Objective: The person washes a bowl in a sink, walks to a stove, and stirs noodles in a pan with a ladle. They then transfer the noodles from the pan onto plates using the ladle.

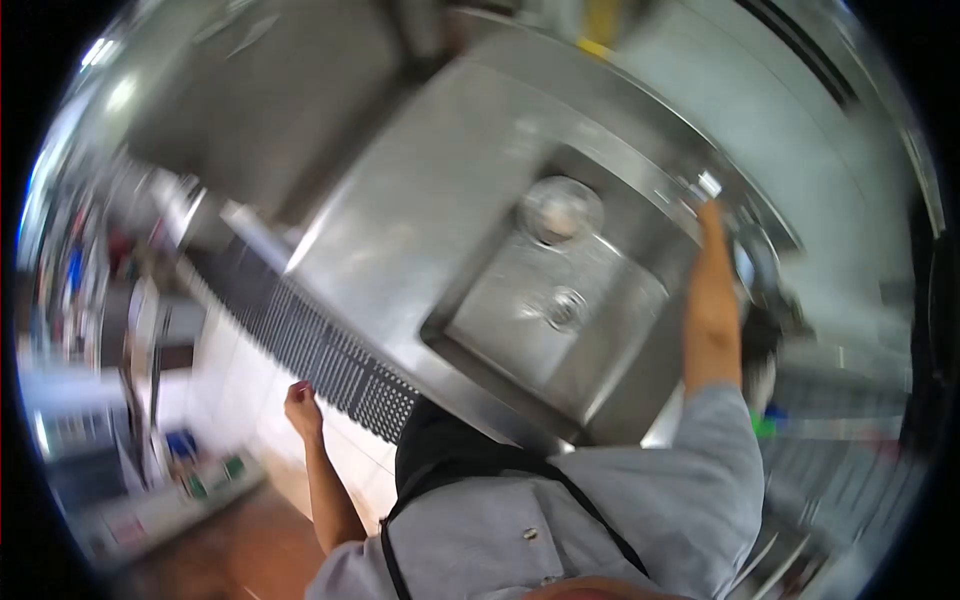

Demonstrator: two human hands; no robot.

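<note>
At the sink, right grip touches tap.

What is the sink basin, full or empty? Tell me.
Empty of water: the sink basin shows its bare steel floor and its drain plainly. One round object lies near the far wall; blur hides what it is.

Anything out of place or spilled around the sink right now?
Nothing clearly wrong. A round pale object lies in the sink basin beside the drain, too blurred to identify. The right hand reaches the tap; the left hand hangs curled, apart from the counter. No spill shows.
</note>
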